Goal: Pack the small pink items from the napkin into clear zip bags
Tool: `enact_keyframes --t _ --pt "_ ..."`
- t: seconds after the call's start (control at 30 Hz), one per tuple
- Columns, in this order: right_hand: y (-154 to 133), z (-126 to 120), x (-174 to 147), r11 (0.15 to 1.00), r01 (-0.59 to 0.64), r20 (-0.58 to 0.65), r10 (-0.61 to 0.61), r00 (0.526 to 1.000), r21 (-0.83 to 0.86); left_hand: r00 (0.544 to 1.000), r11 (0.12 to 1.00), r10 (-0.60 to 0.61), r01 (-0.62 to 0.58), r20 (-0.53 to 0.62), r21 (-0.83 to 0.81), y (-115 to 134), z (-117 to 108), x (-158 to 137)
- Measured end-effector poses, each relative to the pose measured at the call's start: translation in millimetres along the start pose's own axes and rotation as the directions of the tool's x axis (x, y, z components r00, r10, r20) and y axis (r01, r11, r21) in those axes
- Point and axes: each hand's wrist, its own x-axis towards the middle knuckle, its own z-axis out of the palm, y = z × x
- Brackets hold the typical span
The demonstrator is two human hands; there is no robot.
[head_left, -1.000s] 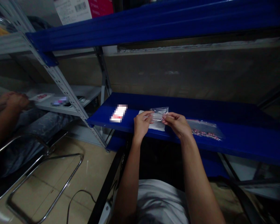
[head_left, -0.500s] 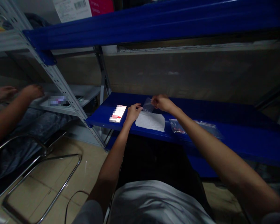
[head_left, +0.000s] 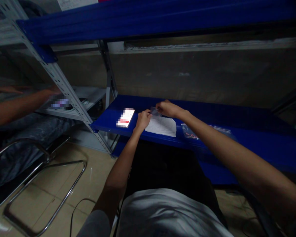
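Note:
Between my hands is a small clear plastic bag (head_left: 156, 112), held above the back edge of a white paper towel (head_left: 161, 126). My left hand (head_left: 144, 119) pinches the bag's left side, fingers closed. My right hand (head_left: 165, 108) grips its right side, also closed; some of those fingertips are hidden. To the right of the towel, partly behind my right forearm, lies a clear zip bag (head_left: 189, 131) with small reddish pieces in it. Another clear bag (head_left: 222, 131) lies just past the forearm. Left of my left hand is a phone (head_left: 127, 118) with a lit screen.
Everything lies on a blue shelf (head_left: 249, 131), with a blue crossbeam (head_left: 148, 23) overhead. A grey perforated post (head_left: 64, 89) stands at the left. Beyond it a co-worker's arm (head_left: 22, 103) reaches over a grey shelf (head_left: 91, 93). A metal chair frame (head_left: 51, 217) stands on the floor.
My hands have come slightly closer together, and the clear bag between them looks more bunched or folded. The co-worker's arm has reached further right. The view has shifted slightly.

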Motion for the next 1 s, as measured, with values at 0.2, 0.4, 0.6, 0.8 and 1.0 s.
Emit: enact_keyframes --t 0.2,0.4,0.6,0.8,1.0 --pt "2.7 -1.9 -0.2 0.998 0.0 0.046 0.003 0.999 -0.065 1.0 1.0 0.001 0.0 0.002 -0.028 -4.4 -3.9 -2.0" --pt "11.6 5.4 -2.4 0.995 -0.019 -0.028 0.021 0.999 0.1 1.0 0.999 -0.007 0.007 0.009 -0.038 -4.3 -6.8 -3.3" --pt "19.2 24.5 -16.7 0.93 -0.123 -0.036 0.144 0.989 0.346 1.0 0.998 0.004 -0.004 0.006 -0.056 -3.4 -7.4 -4.7" --pt "25.3 46.5 -23.3 0.881 -0.054 -0.199 0.166 0.966 0.471 1.0 0.999 0.015 -0.015 0.001 -0.047 -7.9 -5.0 -3.6" --pt "35.7 54.5 -19.9 0.862 -0.029 -0.234 0.169 0.958 0.505 0.999 0.998 0.043 -0.042 0.009 -0.053 -10.1 -3.8 -1.6"
